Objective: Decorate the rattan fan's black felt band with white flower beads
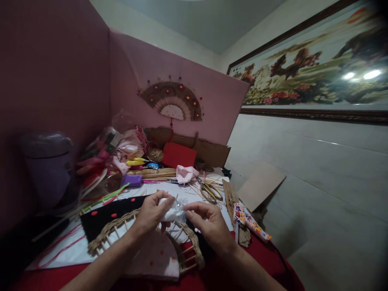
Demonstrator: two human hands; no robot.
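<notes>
Between my hands, above the table, is a small clear plastic bag (176, 211) with something white inside. My left hand (156, 212) is closed round its left side, thumb on top. My right hand (207, 222) pinches its right edge between thumb and fingertips. Beneath them lies a fan-shaped craft piece with a black band (103, 216) carrying red dots, a braided cord edge (113, 228), thin sticks and a pale spotted cloth centre (157, 252). My hands and forearms hide part of it.
Gold-handled scissors (209, 190) lie beyond my right hand. Behind are a red box (179, 154), a purple packet (132, 180), bundled sticks and heaped cloth (130, 143). A finished fan (174, 99) hangs on the pink board (212, 97). Flowered cloth (251, 222) lies at right.
</notes>
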